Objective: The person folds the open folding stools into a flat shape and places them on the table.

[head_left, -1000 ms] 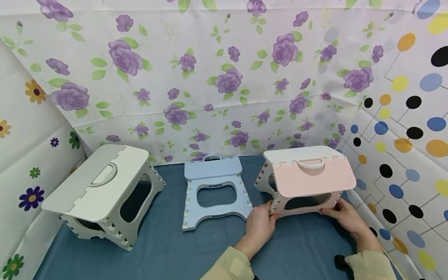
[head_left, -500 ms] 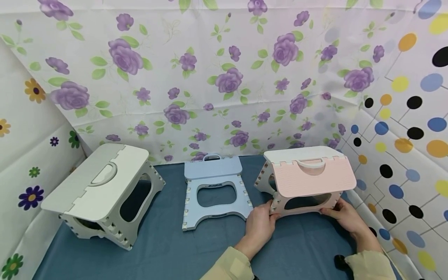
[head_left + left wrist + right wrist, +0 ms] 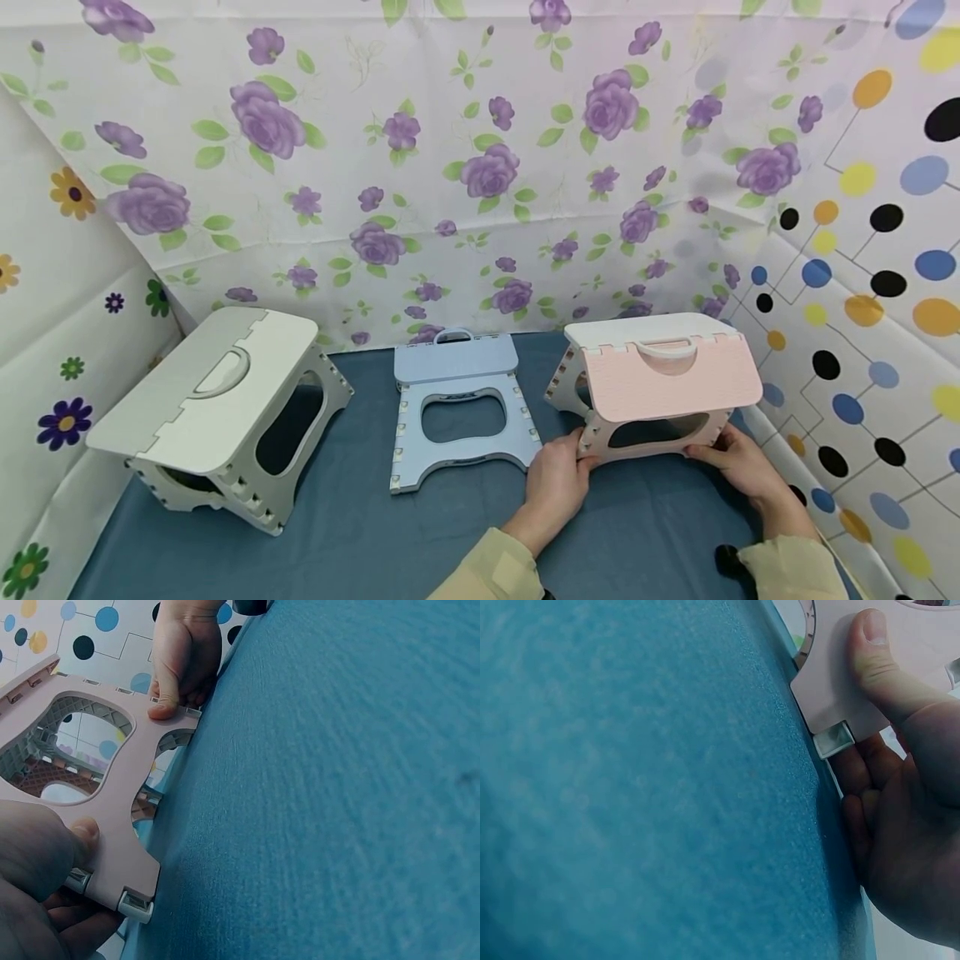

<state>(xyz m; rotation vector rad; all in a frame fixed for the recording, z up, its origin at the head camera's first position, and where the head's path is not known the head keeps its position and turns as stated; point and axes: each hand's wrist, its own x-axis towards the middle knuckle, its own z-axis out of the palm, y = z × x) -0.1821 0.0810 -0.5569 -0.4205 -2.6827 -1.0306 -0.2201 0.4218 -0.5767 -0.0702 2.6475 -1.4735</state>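
Observation:
A pink and white folding step stool (image 3: 675, 383) stands unfolded at the right of the table, its white handle lying across the top. My left hand (image 3: 557, 482) grips the lower left corner of its pink front leg panel, thumb on the front face and fingers behind the edge. At the panel's lower right corner, my right hand (image 3: 742, 467) pinches the leg the same way. Both wrist views show the thumbs pressed on the pink panel (image 3: 124, 780), close to the blue cloth (image 3: 645, 780).
A light blue folding stool (image 3: 457, 417) lies folded flat in the middle, close to my left hand. At the left stands an unfolded white folding stool (image 3: 217, 383). Flowered sheeting (image 3: 480, 167) rises behind, and dotted sheeting (image 3: 862, 333) borders the right side.

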